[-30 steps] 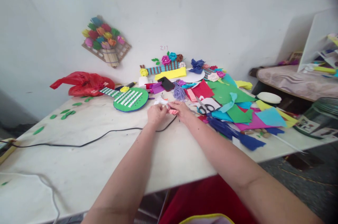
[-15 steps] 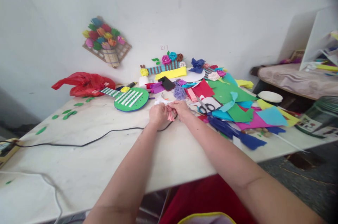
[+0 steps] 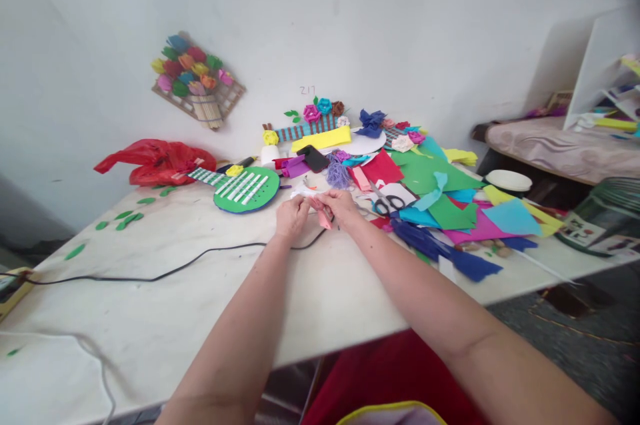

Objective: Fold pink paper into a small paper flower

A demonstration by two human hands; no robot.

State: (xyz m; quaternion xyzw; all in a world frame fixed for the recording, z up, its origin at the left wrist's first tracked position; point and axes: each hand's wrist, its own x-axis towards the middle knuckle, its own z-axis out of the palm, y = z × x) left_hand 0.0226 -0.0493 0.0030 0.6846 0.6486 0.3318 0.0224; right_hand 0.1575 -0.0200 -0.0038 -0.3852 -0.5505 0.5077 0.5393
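Both hands meet over the middle of the table, fingers closed on a small strip of salmon-pink crepe paper (image 3: pixel 325 219). My left hand (image 3: pixel 293 214) pinches it from the left, and my right hand (image 3: pixel 340 206) grips it from the right. The strip's loose end hangs below the fingertips. Just behind the hands lies some white material (image 3: pixel 303 187), partly covered by them. To the right of my right hand rest black-handled scissors (image 3: pixel 390 203). A green paper guitar (image 3: pixel 248 189) with white strips lies to the left.
Coloured paper sheets (image 3: pixel 435 175) and a dark blue crepe piece (image 3: pixel 445 250) spread over the table's right side. A black cable (image 3: pixel 200 253) crosses the left. Purple yarn (image 3: pixel 339 173) and a phone (image 3: pixel 313 158) lie behind the hands. A glass jar (image 3: pixel 607 215) stands far right.
My left hand has shifted slightly away from my right, and more of the pink paper shows between them. The hanging end looks flatter and less bunched. The view has moved slightly.
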